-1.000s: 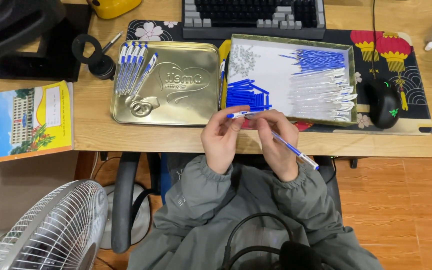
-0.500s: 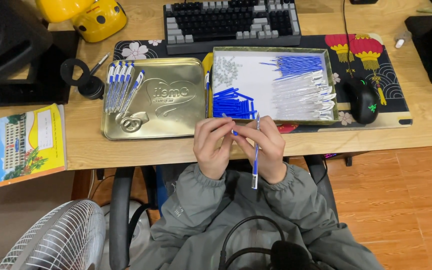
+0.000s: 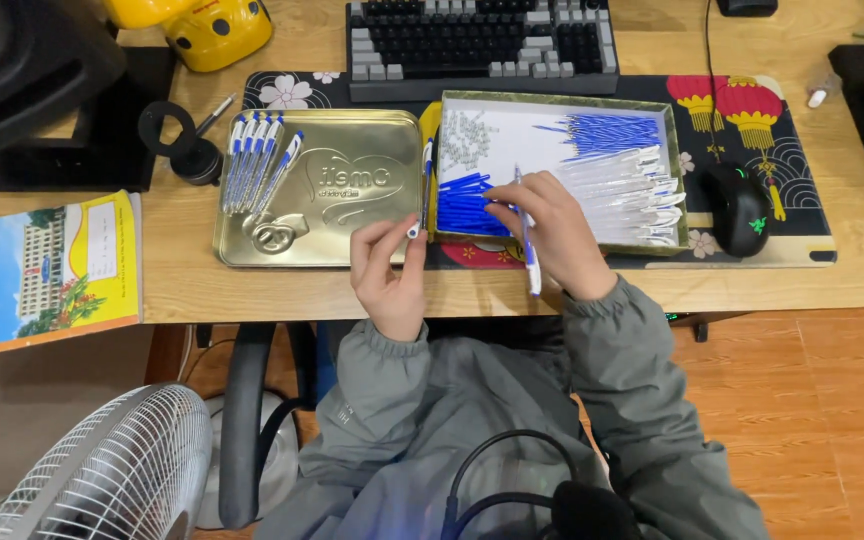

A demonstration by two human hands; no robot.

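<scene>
The left hand [image 3: 390, 272] hovers at the desk [image 3: 252, 290] edge, just below the gold tin's [image 3: 352, 200] right lower corner. Its thumb and forefinger pinch the lower end of a white and blue pen [image 3: 425, 190], which stands up along the tin's right rim, between the tin and the tray [image 3: 557, 103]. The other fingers curl in loosely.

The right hand [image 3: 550, 232] reaches into the tray's lower left part. Its fingertips are spread and touch the heap of blue caps [image 3: 464, 203] there. A second pen [image 3: 527, 240], white with a blue tip, lies clamped between the fingers of this hand, its tip pointing down past the tray's near wall.

Inside the tray, small silvery springs [image 3: 467, 128] lie in the upper left corner, thin blue refills [image 3: 607, 133] at the upper right, and white barrels [image 3: 627, 195] on the right side.

On the tin's left part a row of finished pens [image 3: 252, 160] lies side by side. A keyboard [image 3: 477, 45] sits above the tray, a black mouse [image 3: 737, 207] just right of it, a yellow booklet [image 3: 42, 265] well left of the tin.
</scene>
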